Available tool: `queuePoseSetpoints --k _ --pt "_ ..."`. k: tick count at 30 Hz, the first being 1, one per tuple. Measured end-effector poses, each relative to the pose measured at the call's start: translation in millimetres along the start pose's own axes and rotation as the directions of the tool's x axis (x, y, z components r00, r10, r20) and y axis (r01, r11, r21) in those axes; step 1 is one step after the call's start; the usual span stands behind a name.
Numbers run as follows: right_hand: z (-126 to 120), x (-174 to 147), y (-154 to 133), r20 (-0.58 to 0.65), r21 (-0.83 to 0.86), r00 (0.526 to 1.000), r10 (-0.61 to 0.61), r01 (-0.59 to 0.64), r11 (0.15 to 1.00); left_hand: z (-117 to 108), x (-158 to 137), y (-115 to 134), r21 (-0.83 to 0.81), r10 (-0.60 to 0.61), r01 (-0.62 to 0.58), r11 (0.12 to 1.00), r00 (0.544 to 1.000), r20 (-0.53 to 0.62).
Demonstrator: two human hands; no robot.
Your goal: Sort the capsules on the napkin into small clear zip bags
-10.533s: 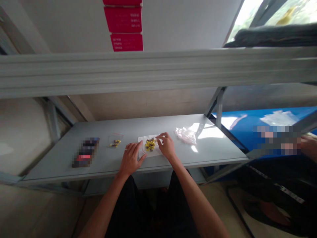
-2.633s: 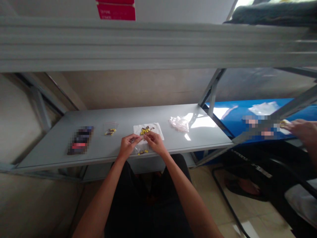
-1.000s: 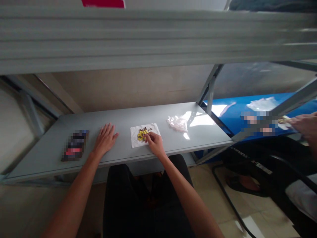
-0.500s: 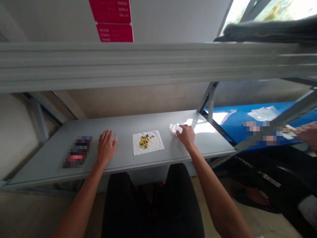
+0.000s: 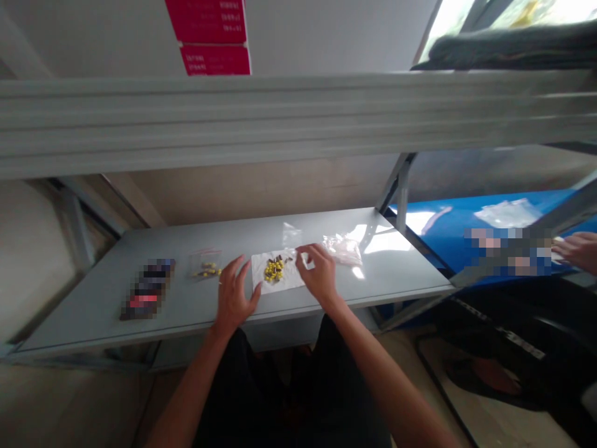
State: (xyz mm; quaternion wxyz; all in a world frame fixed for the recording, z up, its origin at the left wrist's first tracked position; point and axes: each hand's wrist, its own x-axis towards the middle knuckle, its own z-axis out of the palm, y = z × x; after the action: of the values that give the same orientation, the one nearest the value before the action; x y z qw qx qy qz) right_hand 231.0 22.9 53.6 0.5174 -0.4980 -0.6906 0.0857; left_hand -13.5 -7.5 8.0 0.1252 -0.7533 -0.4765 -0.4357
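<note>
My right hand [image 5: 318,271] pinches a small clear plastic bag [image 5: 292,235] by its lower edge, above the right side of a white cloth [image 5: 281,284]. Several small yellow and dark pieces [image 5: 274,269] lie heaped on that cloth. Beside its left edge, my left hand [image 5: 236,292] is open with fingers apart and holds nothing. Left of this hand lies a clear zip bag [image 5: 205,264] with a few yellow and dark pieces inside. A pile of clear plastic bags [image 5: 342,249] rests to the right of my right hand.
The grey table [image 5: 186,314] carries a blurred-out flat object [image 5: 148,289] at left. A grey shelf beam [image 5: 280,121] crosses above. Beyond a metal post [image 5: 402,196], another person's hand [image 5: 578,251] is by a blue table [image 5: 443,239] with plastic bags.
My right hand has moved left from the pile of bags, carrying one small bag. My left hand has moved right to the cloth, uncovering the bag with pieces.
</note>
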Motion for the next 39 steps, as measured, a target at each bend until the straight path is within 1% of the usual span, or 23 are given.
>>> queuePoseSetpoints --k 2,3,5,7,9,11,15,20,22,24,26,28,30,32,34,36,38,39 --pt "26 -10 -21 0.146 0.196 0.989 -0.001 -0.028 0.980 9 1 16 -0.022 0.074 -0.074 0.997 0.997 -0.021" --pt "37 -15 -27 0.192 0.253 0.981 0.003 -0.052 0.966 12 2 20 -0.024 0.097 -0.098 0.995 0.995 -0.028" --pt "51 -22 -30 0.266 0.335 0.964 0.009 -0.101 0.937 14 4 21 -0.020 0.099 -0.099 0.995 0.995 -0.027" --pt "56 -27 -26 0.284 0.393 0.958 0.041 -0.155 0.906 13 7 17 -0.019 0.064 -0.064 0.998 0.998 0.001" --pt "57 -30 -19 0.262 0.440 0.961 0.082 -0.195 0.877 12 8 13 -0.032 0.027 -0.026 0.999 0.999 0.041" --pt "56 -32 -11 0.238 0.470 0.965 0.106 -0.210 0.857 13 8 12 -0.059 0.009 -0.004 0.998 0.997 0.077" --pt "54 -36 -7 0.253 0.476 0.962 0.103 -0.217 0.852 15 7 13 -0.106 -0.020 0.034 0.994 0.990 0.137" --pt "53 -34 -12 0.253 0.397 0.961 0.114 -0.210 0.893 16 7 10 -0.251 -0.073 0.132 0.959 0.970 0.231" --pt "50 -28 -9 0.260 0.344 0.957 0.130 -0.217 0.913 16 7 8 -0.293 -0.097 0.166 0.942 0.967 0.236" --pt "46 -19 -1 0.223 0.267 0.958 0.182 -0.239 0.933 17 8 6 -0.311 -0.125 0.193 0.931 0.966 0.225" --pt "41 -8 12 0.152 0.126 0.953 0.263 -0.282 0.951 17 8 6 -0.320 -0.146 0.214 0.923 0.963 0.226" --pt "38 1 27 0.129 -0.064 0.946 0.296 -0.290 0.955 16 8 7 -0.331 -0.155 0.228 0.916 0.960 0.233" --pt "38 7 39 0.177 -0.211 0.947 0.270 -0.231 0.950 15 9 8 -0.342 -0.162 0.235 0.910 0.960 0.230" --pt "41 10 46 0.247 -0.294 0.939 0.239 -0.162 0.942 14 10 8 -0.355 -0.169 0.239 0.904 0.962 0.216" --pt "45 10 50 0.290 -0.342 0.926 0.240 -0.134 0.930 13 10 9 -0.364 -0.175 0.240 0.900 0.964 0.202" --pt "46 9 50 0.297 -0.357 0.921 0.252 -0.138 0.924 13 10 9 -0.364 -0.179 0.240 0.900 0.965 0.193" --pt "43 8 47 0.265 -0.307 0.935 0.236 -0.150 0.940 13 10 8 -0.351 -0.180 0.235 0.906 0.966 0.184" --pt "41 7 44 0.240 -0.250 0.947 0.214 -0.152 0.956 13 10 8 -0.343 -0.178 0.231 0.911 0.968 0.178"
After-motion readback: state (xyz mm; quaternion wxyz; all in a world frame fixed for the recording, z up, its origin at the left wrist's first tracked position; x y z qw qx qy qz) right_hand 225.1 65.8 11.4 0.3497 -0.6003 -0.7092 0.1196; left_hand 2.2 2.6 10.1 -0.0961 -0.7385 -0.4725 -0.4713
